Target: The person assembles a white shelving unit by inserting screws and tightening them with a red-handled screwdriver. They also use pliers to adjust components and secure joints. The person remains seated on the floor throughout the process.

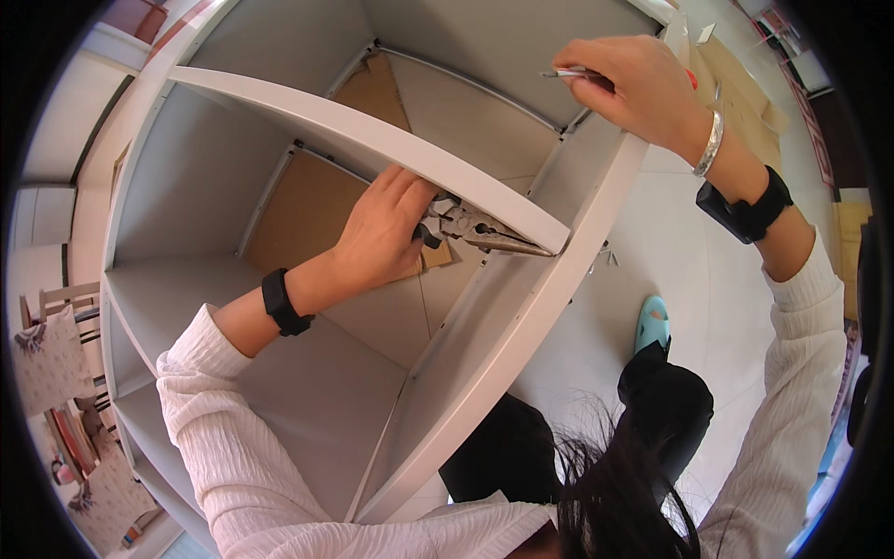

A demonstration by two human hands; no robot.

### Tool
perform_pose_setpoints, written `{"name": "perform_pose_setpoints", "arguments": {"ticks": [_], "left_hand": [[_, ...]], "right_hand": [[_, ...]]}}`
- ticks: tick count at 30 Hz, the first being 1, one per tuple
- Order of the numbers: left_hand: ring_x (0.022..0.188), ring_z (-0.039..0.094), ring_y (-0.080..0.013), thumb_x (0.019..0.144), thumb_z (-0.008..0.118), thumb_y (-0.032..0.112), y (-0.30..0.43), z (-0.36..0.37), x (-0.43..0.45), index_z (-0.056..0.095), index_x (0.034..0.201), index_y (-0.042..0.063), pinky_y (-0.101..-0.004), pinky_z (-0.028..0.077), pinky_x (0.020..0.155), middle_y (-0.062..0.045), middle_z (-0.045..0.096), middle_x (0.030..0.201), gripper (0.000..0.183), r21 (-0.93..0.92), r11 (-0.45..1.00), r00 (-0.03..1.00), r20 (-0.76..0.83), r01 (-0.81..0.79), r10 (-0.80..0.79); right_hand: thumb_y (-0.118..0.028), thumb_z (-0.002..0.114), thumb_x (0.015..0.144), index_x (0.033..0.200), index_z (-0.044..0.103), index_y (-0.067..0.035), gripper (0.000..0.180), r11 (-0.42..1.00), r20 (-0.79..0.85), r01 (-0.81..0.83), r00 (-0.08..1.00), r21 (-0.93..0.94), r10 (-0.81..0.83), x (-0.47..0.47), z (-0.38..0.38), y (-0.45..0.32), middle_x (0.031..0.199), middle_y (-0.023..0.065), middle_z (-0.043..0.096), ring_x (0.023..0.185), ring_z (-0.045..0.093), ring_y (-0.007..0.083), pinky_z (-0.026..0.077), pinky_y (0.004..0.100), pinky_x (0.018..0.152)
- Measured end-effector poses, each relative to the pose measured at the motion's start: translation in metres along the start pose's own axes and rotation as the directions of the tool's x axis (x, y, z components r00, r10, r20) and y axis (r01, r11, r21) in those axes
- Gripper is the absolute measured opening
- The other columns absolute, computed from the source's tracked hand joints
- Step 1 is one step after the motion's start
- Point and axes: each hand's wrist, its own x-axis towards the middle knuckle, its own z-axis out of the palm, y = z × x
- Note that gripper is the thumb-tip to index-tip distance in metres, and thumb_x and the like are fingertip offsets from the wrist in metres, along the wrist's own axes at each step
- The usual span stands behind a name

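Observation:
In my left hand (pixel 384 227) is a pair of pliers (pixel 461 222) with dark handle grips. The tips of its jaws touch the corner where a white metal shelf divider (pixel 370 136) meets the long side panel (pixel 503 328) of a cabinet frame. My right hand (pixel 635 91) is closed around a screwdriver (pixel 559 73). Its metal shaft points left past my fingers, and a bit of red shows behind the hand. The heel of that hand rests on the side panel's upper edge, beyond the divider.
Cardboard (pixel 307 209) lies on the tiled floor under the open frame. More cardboard (pixel 740 98) is spread at the upper right. Small metal fasteners (pixel 611 257) are on the floor beside the panel, beyond a turquoise slipper (pixel 651 323) on my foot. A chair (pixel 66 300) stands at far left.

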Motion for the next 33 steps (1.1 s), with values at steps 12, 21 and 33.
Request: {"name": "perform_pose_setpoints", "arguments": {"ticks": [12, 21, 33], "left_hand": [[0.089, 0.054, -0.0393, 0.054, 0.057, -0.009, -0.001, 0.0, 0.004, 0.055, 0.103, -0.003, -0.0445, 0.046, 0.078, -0.018, 0.057, 0.09, 0.049, 0.054, 0.997, 0.998, -0.006, -0.058, 0.058], [0.085, 0.054, -0.0388, 0.051, 0.058, -0.008, -0.004, 0.006, 0.005, 0.055, 0.1, -0.003, -0.043, 0.045, 0.074, -0.018, 0.056, 0.086, 0.05, 0.098, 0.992, 0.994, -0.068, -0.083, 0.09], [0.1, 0.053, -0.04, 0.073, 0.055, -0.007, -0.003, -0.002, -0.062, 0.051, 0.114, -0.002, -0.0419, 0.044, 0.084, -0.022, 0.054, 0.105, 0.042, -0.05, 0.819, 0.748, 0.443, 0.572, -0.495]], "right_hand": [[-0.008, 0.061, 0.078, 0.091, 0.064, -0.005, 0.013, 1.0, -0.006, -0.003, 1.0, -0.005, 0.003, 0.0, -0.002, -0.003, 0.07, 0.0088, 0.062, 0.059, 0.059, 0.0255, 0.046, 0.0318, 0.055], [-0.009, 0.062, 0.078, 0.091, 0.064, -0.006, 0.013, 1.0, -0.008, 0.002, 1.0, 0.01, -0.002, -0.002, 0.0, -0.001, 0.069, 0.008, 0.062, 0.059, 0.059, 0.0249, 0.046, 0.0317, 0.055], [-0.02, 0.062, 0.082, 0.082, 0.064, -0.011, 0.01, 0.997, -0.121, 0.053, 0.991, -0.054, -0.059, -0.005, 0.011, 0.014, 0.061, 0.0064, 0.059, 0.056, 0.058, 0.0255, 0.044, 0.036, 0.051]]}}
